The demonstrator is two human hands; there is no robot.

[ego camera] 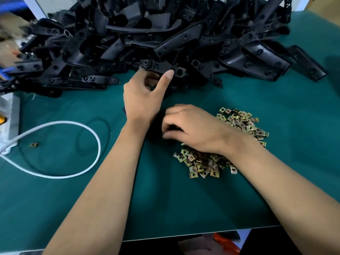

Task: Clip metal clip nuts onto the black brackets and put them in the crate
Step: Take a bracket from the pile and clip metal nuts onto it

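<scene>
My right hand [193, 129] over clip nut pile [204, 162] on green worktop [184, 203], fingers curled; can't tell if holding nut. My left hand [143, 94] farther out, thumb and fingers gripping black bracket [161, 67] at near edge of bracket heap [147, 34].
</scene>
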